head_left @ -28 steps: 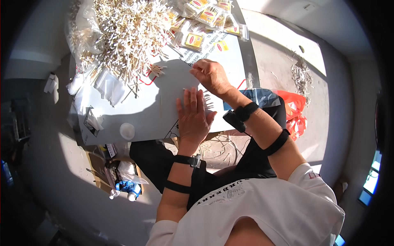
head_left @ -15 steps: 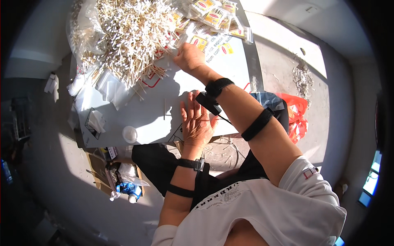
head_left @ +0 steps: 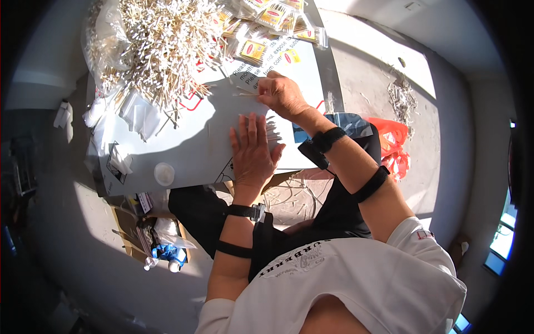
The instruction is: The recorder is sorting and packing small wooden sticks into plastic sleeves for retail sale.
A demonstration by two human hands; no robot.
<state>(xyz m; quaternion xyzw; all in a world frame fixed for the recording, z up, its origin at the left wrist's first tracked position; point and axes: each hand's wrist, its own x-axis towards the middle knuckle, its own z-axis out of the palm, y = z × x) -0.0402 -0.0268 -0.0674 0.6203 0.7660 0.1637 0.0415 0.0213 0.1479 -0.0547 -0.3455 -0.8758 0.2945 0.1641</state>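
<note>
My left hand lies flat on the grey tabletop, fingers stretched out. Beside its fingertips a row of cotton swabs shows, partly covered by the hand. Just beyond, my right hand is closed in a pinch, and thin cotton swabs stick out to the left from its fingers; how many cannot be told. A large heap of loose cotton swabs fills the far left of the table, spilling from a clear plastic bag.
Filled clear packets of swabs with yellow labels lie at the far edge. A small round white lid or dish sits near the front left edge. Clear plastic film lies by the heap. Red bags stand right of the table, a box below left.
My right hand has drawn back from the heap's edge toward my left hand, with swabs in its fingers. The left hand stays flat on the table. The whole view has shifted slightly.
</note>
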